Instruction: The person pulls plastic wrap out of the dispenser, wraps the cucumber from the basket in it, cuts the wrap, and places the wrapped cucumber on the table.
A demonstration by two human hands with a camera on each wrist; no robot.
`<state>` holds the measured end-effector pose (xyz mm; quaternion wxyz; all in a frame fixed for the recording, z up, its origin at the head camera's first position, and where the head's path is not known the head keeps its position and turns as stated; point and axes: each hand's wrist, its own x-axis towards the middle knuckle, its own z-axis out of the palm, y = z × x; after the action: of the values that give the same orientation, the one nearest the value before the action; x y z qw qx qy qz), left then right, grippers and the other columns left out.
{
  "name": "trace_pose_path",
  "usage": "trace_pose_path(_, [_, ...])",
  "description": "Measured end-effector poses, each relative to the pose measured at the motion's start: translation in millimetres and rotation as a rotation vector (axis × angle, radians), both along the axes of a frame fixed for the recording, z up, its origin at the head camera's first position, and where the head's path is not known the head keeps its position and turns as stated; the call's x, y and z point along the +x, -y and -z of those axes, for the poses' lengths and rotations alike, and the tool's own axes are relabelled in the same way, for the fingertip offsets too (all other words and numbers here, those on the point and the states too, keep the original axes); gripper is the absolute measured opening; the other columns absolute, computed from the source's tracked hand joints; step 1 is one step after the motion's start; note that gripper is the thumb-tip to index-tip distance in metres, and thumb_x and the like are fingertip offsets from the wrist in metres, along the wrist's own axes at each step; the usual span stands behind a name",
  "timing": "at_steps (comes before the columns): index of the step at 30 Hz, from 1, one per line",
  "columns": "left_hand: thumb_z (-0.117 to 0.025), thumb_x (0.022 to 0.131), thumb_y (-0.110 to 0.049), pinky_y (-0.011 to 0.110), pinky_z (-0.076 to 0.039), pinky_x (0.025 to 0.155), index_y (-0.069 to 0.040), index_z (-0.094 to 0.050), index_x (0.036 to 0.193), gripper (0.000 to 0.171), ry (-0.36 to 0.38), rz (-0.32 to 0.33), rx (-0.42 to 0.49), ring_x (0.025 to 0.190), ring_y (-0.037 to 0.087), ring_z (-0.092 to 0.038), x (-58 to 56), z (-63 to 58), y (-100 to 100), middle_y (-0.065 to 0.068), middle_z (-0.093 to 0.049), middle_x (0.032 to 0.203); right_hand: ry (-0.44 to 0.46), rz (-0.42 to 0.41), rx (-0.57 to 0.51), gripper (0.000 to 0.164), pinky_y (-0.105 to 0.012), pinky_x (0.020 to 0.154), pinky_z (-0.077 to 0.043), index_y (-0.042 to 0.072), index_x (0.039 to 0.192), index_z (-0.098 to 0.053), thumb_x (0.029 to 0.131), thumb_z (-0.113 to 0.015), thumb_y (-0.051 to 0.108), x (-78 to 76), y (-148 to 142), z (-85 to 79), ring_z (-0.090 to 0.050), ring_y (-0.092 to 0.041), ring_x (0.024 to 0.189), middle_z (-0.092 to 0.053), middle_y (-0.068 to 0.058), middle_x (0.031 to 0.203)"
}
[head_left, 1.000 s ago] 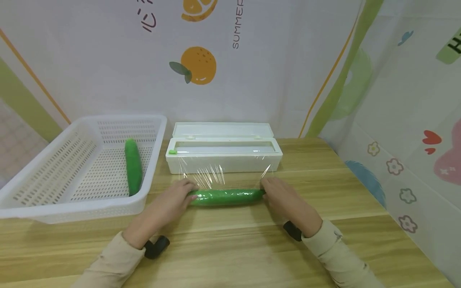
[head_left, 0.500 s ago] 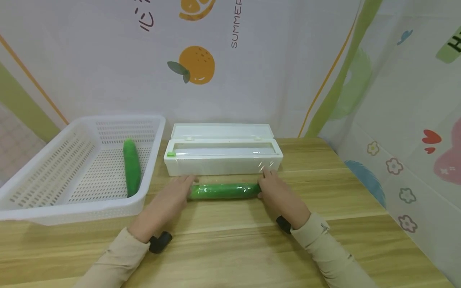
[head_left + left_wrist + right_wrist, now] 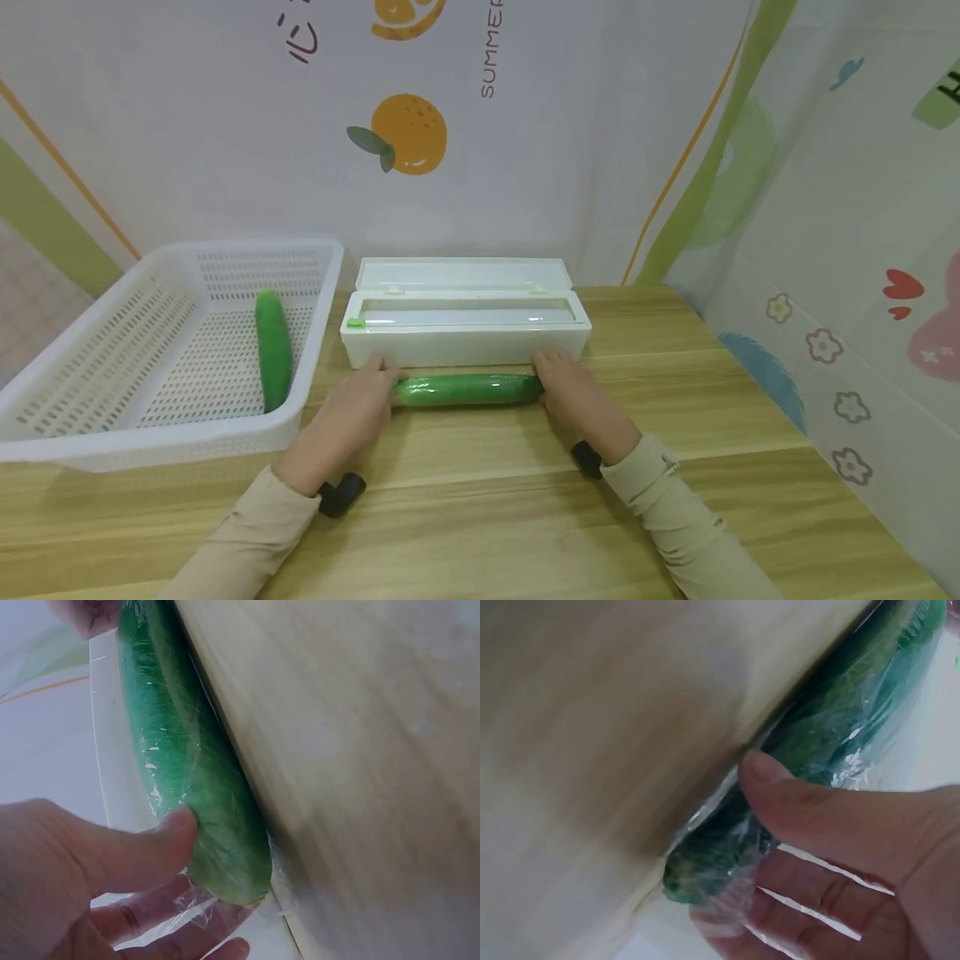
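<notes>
A cucumber (image 3: pixel 468 389) wrapped in shiny cling film lies crosswise on the wooden table, close in front of a white cling film dispenser (image 3: pixel 465 346). At its left end my left hand (image 3: pixel 356 407) holds it, thumb (image 3: pixel 176 836) on the near side and fingers behind. Loose film (image 3: pixel 201 906) bunches around that tip. My right hand (image 3: pixel 581 400) grips the other end the same way, its thumb (image 3: pixel 769 776) pressed against the wrapped skin. Crumpled film (image 3: pixel 735 896) also sticks out past the right tip. In the head view, the fingertips of both hands reach the dispenser's front.
The dispenser's lid (image 3: pixel 465 273) is raised at the back, and a green slider (image 3: pixel 356 322) sits at its left end. Left of it stands a white perforated basket (image 3: pixel 318 350) with another cucumber (image 3: pixel 274 350) inside. A printed cloth (image 3: pixel 525 183) hangs behind the table.
Both hands have rolled the cucumber away from me toward the dispenser. The film stretched between cucumber and dispenser has shortened and no longer shows.
</notes>
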<state>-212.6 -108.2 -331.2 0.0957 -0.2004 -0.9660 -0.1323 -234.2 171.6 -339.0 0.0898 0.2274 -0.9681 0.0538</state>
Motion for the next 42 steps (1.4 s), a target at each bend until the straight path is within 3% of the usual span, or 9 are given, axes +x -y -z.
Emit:
trace_pose_path(9, [-0.067,0.083,-0.009,0.032,-0.049,0.056,-0.005,-0.057,0.110,0.029,0.049,-0.056,0.030,0.071,0.021,-0.056,-1.5,-3.9,0.3,0.013,-0.059,0.102,0.027,-0.002,-0.010,0.023,-0.041,0.084,-0.049,-0.001,0.098,-0.056,0.079,-0.070,0.003,-0.8,-2.5,-3.8,-0.054,-0.030,0.097,-0.056,-0.015,0.098])
trace_pose_path(14, [-0.066,0.085,-0.013,0.028,-0.044,0.051,-0.005,-0.057,0.108,0.026,0.085,-0.064,0.029,0.066,0.019,-0.052,1.4,-2.2,-2.3,0.013,-0.055,0.099,0.113,0.019,0.098,0.039,-0.043,0.089,-0.045,-0.008,0.109,-0.059,0.084,-0.069,0.020,9.5,1.6,-14.6,-0.050,-0.031,0.100,-0.054,-0.017,0.104])
trace_pose_path(17, [-0.065,0.086,-0.014,0.028,-0.044,0.053,-0.005,-0.055,0.111,0.028,0.125,-0.080,0.040,0.068,0.020,-0.051,4.0,-3.8,-4.0,0.014,-0.053,0.103,0.143,0.011,0.121,0.046,-0.045,0.094,-0.042,-0.008,0.116,-0.057,0.087,-0.065,0.027,16.3,15.3,-25.4,-0.048,-0.033,0.106,-0.053,-0.019,0.112])
trace_pose_path(19, [-0.064,0.087,-0.014,0.028,-0.045,0.054,-0.005,-0.055,0.113,0.030,0.142,-0.094,0.051,0.069,0.020,-0.052,5.6,-6.5,-4.6,0.015,-0.053,0.106,0.140,-0.019,0.079,0.046,-0.045,0.099,-0.040,-0.006,0.121,-0.054,0.089,-0.063,0.026,18.8,30.9,-33.5,-0.048,-0.034,0.113,-0.052,-0.020,0.120])
trace_pose_path(22, [-0.063,0.087,-0.014,0.027,-0.045,0.052,-0.003,-0.053,0.119,0.035,0.157,-0.114,0.063,0.068,0.020,-0.052,7.0,-11.7,-4.8,0.017,-0.051,0.109,0.124,-0.113,0.011,0.049,-0.042,0.106,-0.037,-0.002,0.131,-0.047,0.091,-0.060,0.024,18.5,60.8,-43.8,-0.044,-0.032,0.124,-0.047,-0.019,0.133])
trace_pose_path(26, [-0.063,0.086,-0.012,0.033,-0.049,0.054,0.003,-0.050,0.123,0.042,0.085,-0.123,0.063,0.076,0.028,-0.057,8.8,-16.9,-4.1,0.022,-0.047,0.114,0.146,-0.225,-0.016,0.048,-0.036,0.112,-0.030,0.002,0.140,-0.038,0.096,-0.049,0.018,10.6,104.8,-53.1,-0.035,-0.026,0.135,-0.037,-0.014,0.146])
trace_pose_path(31, [-0.060,0.085,-0.008,0.046,-0.052,0.064,0.009,-0.041,0.127,0.049,-0.067,-0.142,0.027,0.100,0.046,-0.051,11.6,-15.8,-2.2,0.030,-0.038,0.128,0.161,-0.272,-0.012,0.046,-0.027,0.115,-0.021,0.002,0.142,-0.034,0.097,-0.039,0.010,-4.4,150.0,-58.3,-0.027,-0.019,0.140,-0.032,-0.009,0.150])
trace_pose_path(37, [-0.054,0.088,-0.010,0.056,-0.051,0.075,0.011,-0.027,0.137,0.060,-0.089,-0.171,-0.017,0.112,0.051,-0.042,11.6,-9.9,2.1,0.032,-0.028,0.137,0.175,-0.233,-0.082,0.044,-0.028,0.112,-0.028,0.008,0.142,-0.036,0.099,-0.034,0.013,-18.4,178.8,-54.8,-0.032,-0.017,0.138,-0.033,-0.004,0.150])
trace_pose_path(42, [-0.053,0.089,-0.014,0.062,-0.044,0.087,0.014,-0.023,0.139,0.064,-0.092,-0.157,-0.030,0.123,0.053,-0.033,10.3,-6.7,5.8,0.036,-0.025,0.139,0.097,-0.190,0.026,0.043,-0.034,0.107,-0.037,0.014,0.142,-0.038,0.100,-0.032,0.018,-23.8,188.4,-47.2,-0.038,-0.017,0.134,-0.035,0.002,0.149])
